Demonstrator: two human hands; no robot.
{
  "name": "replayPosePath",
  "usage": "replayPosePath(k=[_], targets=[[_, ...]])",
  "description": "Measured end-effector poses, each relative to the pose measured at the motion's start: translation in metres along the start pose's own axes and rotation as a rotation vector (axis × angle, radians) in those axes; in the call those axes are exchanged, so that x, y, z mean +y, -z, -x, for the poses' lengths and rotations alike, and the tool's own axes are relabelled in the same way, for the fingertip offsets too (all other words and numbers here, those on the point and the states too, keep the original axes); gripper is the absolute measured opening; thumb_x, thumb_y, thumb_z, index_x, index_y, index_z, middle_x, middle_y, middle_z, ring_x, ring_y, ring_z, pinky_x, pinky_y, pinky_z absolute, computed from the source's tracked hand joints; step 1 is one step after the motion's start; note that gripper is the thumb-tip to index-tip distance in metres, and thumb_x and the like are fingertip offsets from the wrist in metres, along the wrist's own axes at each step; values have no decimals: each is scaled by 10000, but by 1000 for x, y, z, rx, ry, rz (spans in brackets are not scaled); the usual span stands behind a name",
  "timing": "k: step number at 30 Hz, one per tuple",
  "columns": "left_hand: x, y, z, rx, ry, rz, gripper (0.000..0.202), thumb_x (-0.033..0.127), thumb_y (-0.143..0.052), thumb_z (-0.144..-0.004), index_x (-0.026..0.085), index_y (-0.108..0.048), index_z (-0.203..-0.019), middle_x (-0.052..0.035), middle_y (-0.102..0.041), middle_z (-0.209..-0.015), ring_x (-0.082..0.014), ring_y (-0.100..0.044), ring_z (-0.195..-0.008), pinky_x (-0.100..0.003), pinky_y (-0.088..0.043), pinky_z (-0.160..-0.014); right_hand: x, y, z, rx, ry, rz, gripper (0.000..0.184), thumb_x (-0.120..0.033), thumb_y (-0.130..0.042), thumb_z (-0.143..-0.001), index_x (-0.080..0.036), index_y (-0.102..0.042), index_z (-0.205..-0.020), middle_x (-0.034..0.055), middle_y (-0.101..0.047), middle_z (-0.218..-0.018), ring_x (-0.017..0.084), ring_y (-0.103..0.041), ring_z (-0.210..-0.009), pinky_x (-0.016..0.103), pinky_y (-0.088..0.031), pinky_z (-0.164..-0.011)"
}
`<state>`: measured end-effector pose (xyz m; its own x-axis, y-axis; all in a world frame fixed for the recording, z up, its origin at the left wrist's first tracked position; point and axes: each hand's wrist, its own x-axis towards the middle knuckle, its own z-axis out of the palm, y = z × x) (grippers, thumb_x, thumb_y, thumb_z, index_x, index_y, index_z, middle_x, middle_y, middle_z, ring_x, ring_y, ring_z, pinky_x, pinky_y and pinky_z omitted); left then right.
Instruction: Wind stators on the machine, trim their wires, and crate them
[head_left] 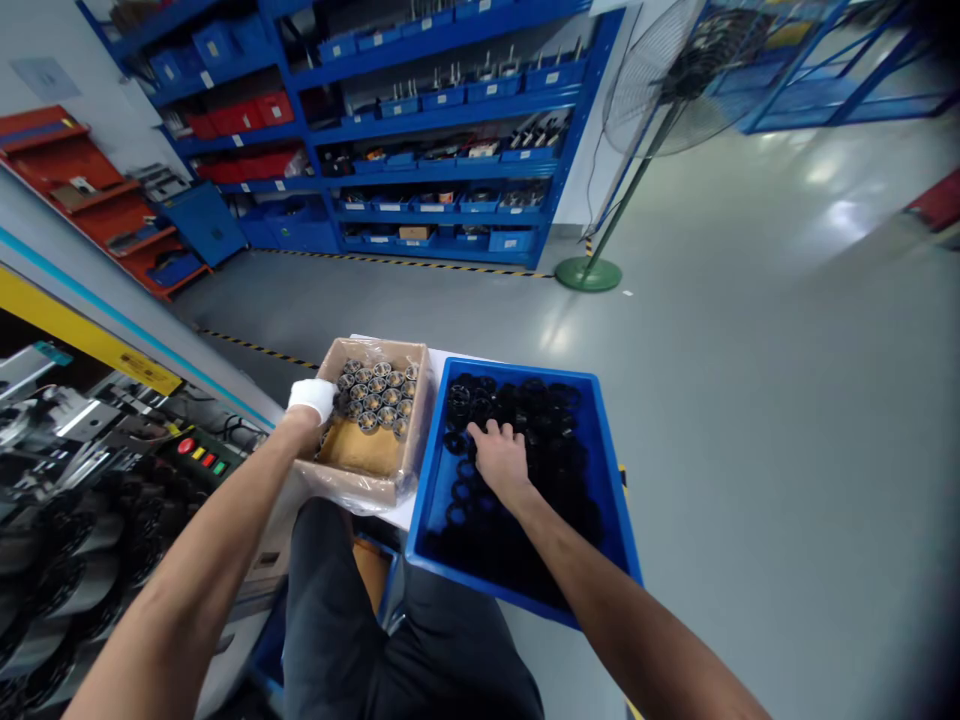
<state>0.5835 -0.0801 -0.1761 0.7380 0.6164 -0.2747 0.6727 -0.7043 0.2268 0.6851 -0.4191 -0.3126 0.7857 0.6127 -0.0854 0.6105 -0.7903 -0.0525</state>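
Note:
My left hand (313,398), in a white glove, is at the left side of a plastic-lined cardboard box (415,440). Its fingers are closed and point down beside a dark part; what they hold is hidden. Several round metal rings (377,385) stand in rows in the box, over a brown bottom sheet. My bare right hand (501,455) reaches into a blue tray (615,470), its fingers bent and apart. Beneath and around the fingertips lie black ring-shaped parts (551,430); I see none held in the hand.
Box and tray stand side by side on a white surface (401,512) before my knees. At left is a machine with a button panel (201,453) and large stacked rings (75,575). Blue shelving (442,180) and a green-based fan (589,273) are beyond.

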Motion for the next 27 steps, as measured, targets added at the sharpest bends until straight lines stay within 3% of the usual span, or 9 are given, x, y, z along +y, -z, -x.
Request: replayPosePath(k=[3, 6, 9, 12, 14, 16, 21, 24, 27], targets=[[-9, 15, 36, 125, -40, 340, 393, 405, -829, -1053, 180, -752, -1365, -151, -692, -1548, -351, -663, -1451, -596, -578, -1237, 4, 6, 0, -6, -20, -55, 419, -433, -786, -1121, -204, -719, -1466, 126, -728, -1483, 297, -753, -1276, 534, -676, -1084], [-5, 8, 94, 196, -111, 790, 502, 430, -863, -951, 199, -721, -1374, -150, -691, -1583, -365, -643, -1500, -522, -575, -1248, 6, 12, 3, -6, -34, -135, 409, -431, -787, -1122, -200, -722, -1453, 123, -734, -1466, 287, -761, -1247, 516, -686, -1060], [5, -21, 174, 116, -179, 1240, 648, 486, -808, -928, 291, -597, -1509, -109, -708, -1593, -325, -758, -1362, -498, -667, -1069, 6, 18, 6, 2, -33, -238, 407, -429, -789, -1121, -195, -723, -1448, 119, -743, -1445, 280, -769, -1221, 505, -693, -1041], [7, -62, 259, -63, -172, 1589, 674, 422, -824, -848, 273, -635, -1478, -155, -783, -1454, -357, -814, -1225, -450, -680, -876, 6, 25, 9, 46, -63, -354, 444, -432, -786, -1122, -199, -703, -1491, 125, -733, -1466, 288, -766, -1235, 518, -691, -1050], [1, -92, 306, -272, -88, 1961, 684, 388, -830, -810, 257, -700, -1469, -174, -809, -1416, -410, -805, -1233, -411, -650, -774, 7, 29, 11, 86, -107, -437, 459, -437, -781, -1124, -201, -692, -1507, 129, -724, -1483, 294, -761, -1250, 527, -687, -1059], [-10, -120, 343, -323, 40, 2105, 601, 516, -799, -897, 246, -761, -1433, -172, -838, -1364, -437, -814, -1183, -422, -643, -719, 9, 35, 14, 109, -143, -533, 440, -439, -781, -1124, -194, -701, -1481, 123, -736, -1449, 285, -767, -1221, 513, -691, -1040], [-40, -169, 394, -96, 219, 1996, 682, 679, -817, -991, 242, -712, -1504, -136, -870, -1128, -336, -840, -939, -386, -660, -700, -7, 55, 50, 63, -22, -874, 311, -436, -779, -1121, -171, -714, -1271, 23, -753, -1044, 155, -724, -793, 309, -656, -718], [-49, -175, 407, 23, 181, 2007, 844, 701, -848, -974, 307, -556, -1661, -52, -828, -989, -247, -813, -808, -307, -629, -652, -37, 70, 102, -14, 148, -1121, 314, -478, -786, -1060, -251, -594, -1160, -71, -630, -823, 121, -607, -569, 245, -537, -523], [-46, -167, 409, 92, 67, 2053, 785, 749, -730, -1044, 257, -573, -1635, -28, -766, -895, -199, -749, -711, -274, -592, -598, -72, 87, 161, -150, 310, -1324, 357, -560, -739, -1045, -312, -512, -1164, -72, -630, -855, 127, -580, -532, 248, -488, -460]])
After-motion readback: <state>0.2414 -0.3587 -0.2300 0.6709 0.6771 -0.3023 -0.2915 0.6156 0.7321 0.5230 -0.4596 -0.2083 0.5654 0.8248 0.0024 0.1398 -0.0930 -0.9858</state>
